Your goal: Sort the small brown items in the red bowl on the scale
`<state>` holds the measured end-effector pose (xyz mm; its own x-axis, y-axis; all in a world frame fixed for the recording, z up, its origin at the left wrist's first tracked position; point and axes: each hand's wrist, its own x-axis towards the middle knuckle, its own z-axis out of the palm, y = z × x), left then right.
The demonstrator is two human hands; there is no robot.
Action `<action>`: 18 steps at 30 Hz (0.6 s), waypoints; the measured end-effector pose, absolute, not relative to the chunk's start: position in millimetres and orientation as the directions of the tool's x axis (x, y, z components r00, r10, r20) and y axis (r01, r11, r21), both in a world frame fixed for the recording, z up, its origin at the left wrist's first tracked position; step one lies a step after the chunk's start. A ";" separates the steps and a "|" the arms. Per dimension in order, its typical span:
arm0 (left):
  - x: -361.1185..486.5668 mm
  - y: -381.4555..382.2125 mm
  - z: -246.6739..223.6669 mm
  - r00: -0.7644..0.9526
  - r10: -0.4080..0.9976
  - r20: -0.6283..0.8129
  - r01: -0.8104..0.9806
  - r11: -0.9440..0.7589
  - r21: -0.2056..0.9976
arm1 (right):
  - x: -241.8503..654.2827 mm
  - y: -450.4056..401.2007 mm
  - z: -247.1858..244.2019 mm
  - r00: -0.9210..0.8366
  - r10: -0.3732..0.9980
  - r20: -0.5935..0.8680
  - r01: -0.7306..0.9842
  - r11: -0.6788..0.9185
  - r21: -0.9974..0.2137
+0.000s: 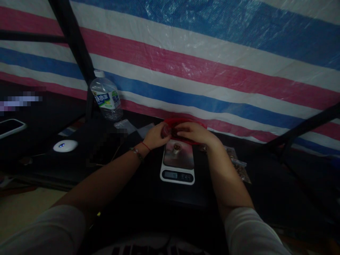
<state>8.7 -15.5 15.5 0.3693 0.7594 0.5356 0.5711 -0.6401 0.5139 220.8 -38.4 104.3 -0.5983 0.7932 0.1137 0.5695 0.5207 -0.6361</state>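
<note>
My left hand [154, 136] is closed around a dark red, roundish thing [166, 131] at the near left side of a red plastic container [203, 125]. I cannot tell whether that thing is part of the container. Over the container's opening, my right hand [195, 132] has its fingers curled together, pointing left. What its fingertips hold, if anything, is lost in shadow. Just below both hands lies a white kitchen scale [177, 176] with a metal plate and a lit display. A small round cup [176, 148] with brownish contents stands on its plate.
Clear bags of brown pieces [240, 170] lie right of my right forearm. Flat clear bags [126, 125] and a large plastic bottle [106, 97] are at left. Further left are a white oval device [65, 145] and a phone [12, 126]. Striped sheeting [186, 67] hangs behind.
</note>
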 end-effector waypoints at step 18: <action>6.0 -0.7 0.2 0.355 0.777 0.519 0.389 -0.628 0.674 | 222.5 -47.2 99.1 -0.685 0.677 -0.269 0.699 0.510 -0.501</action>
